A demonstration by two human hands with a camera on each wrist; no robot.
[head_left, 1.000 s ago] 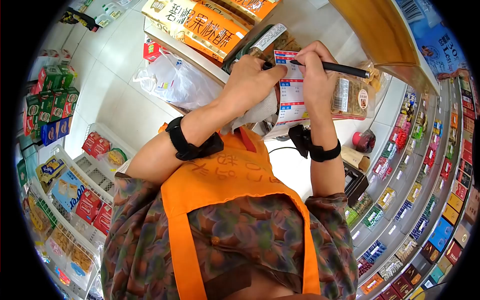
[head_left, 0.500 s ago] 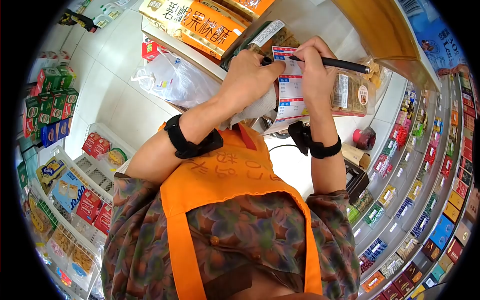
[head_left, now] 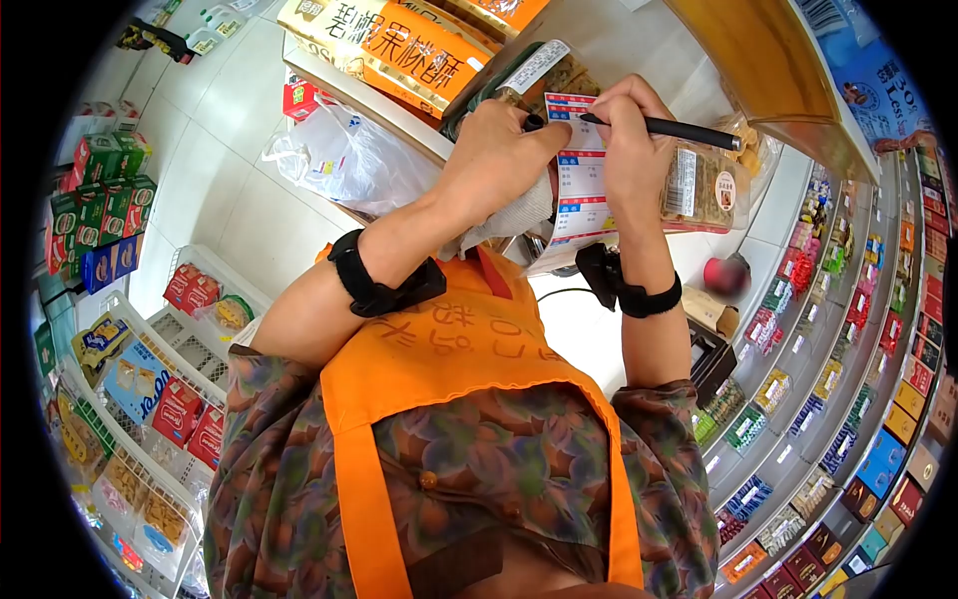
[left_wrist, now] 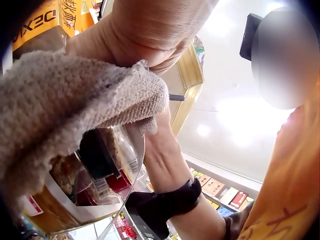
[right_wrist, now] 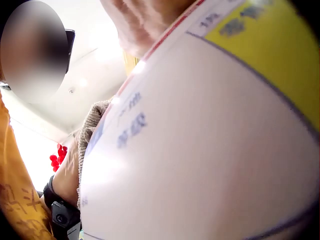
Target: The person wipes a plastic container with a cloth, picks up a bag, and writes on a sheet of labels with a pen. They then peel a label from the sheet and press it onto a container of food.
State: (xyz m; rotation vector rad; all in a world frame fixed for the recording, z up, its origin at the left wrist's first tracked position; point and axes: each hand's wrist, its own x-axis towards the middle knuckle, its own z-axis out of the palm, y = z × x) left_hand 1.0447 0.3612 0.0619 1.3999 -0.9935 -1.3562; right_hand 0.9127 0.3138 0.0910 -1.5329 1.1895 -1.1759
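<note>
In the head view my right hand (head_left: 636, 150) grips a black marker pen (head_left: 689, 132), its tip at the upper part of a printed price-label sheet (head_left: 581, 180). My left hand (head_left: 499, 155) pinches the sheet's left edge, thumb on top. A small black cap-like piece (head_left: 534, 122) sticks out between its thumb and index finger. Bunched under the left hand is a grey cloth (left_wrist: 100, 95), large in the left wrist view. The right wrist view is mostly filled by the sheet's white and yellow face, which hides the right fingers.
Behind the sheet lie clear packs of pastry (head_left: 704, 185) in a bin. Orange snack packages (head_left: 399, 50) stand beside it, with a white plastic bag (head_left: 349, 165) hanging nearby. Shelves of small goods (head_left: 798, 399) curve along the right; white baskets (head_left: 190, 349) stand at left.
The view shifts slightly. Both hands keep their holds, and the pen tip stays near the sheet's upper part with only small movement.
</note>
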